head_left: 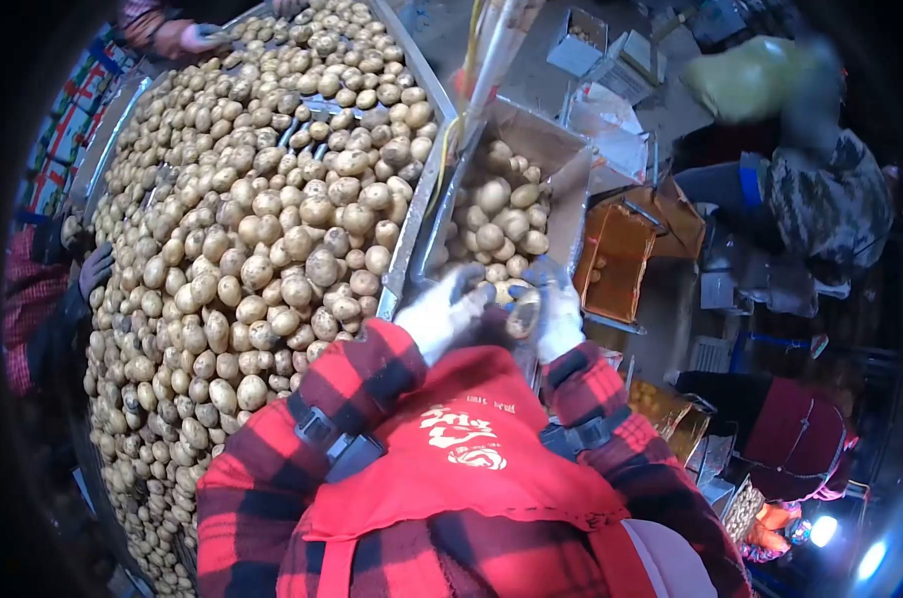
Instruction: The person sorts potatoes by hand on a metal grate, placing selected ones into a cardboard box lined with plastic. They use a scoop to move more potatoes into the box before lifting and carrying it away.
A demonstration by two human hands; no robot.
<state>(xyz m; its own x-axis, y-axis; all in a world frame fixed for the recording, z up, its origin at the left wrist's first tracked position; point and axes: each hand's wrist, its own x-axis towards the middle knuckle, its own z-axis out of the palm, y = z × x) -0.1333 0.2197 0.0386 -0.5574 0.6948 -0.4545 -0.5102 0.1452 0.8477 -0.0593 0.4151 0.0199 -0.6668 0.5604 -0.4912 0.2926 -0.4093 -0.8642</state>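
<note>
1. Left hand [440, 315]: in a white glove, it reaches forward from a red plaid sleeve to the near edge of the cardboard box [531, 130]. The fingers curve toward the box, but whether they are spread or closed on anything cannot be told.
2. Right hand [561, 321]: also in a white glove, just right of the left hand. Its fingers are wrapped around a single potato [523, 313].
3. The single potato is held between the two gloves, above the near edge of the cardboard box and close in front of the red apron [471, 448].
4. The cardboard box stands open just right of the table rim [412, 234]. It is filled with pale boxed potatoes [496, 214].
5. The table runs along the left of the view under a dense heap of potatoes [262, 229].
6. A co-worker's gloved hand [96, 269] rests at the far left edge of the heap. A second co-worker's hand [187, 40] lies at its top end.
7. An orange crate [616, 261] stands just right of the cardboard box.
8. A person in a camouflage jacket [830, 199] bends over at the right, below a yellow-green sack [746, 75].
9. Small open cartons [581, 40] lie on the floor beyond the cardboard box.
</note>
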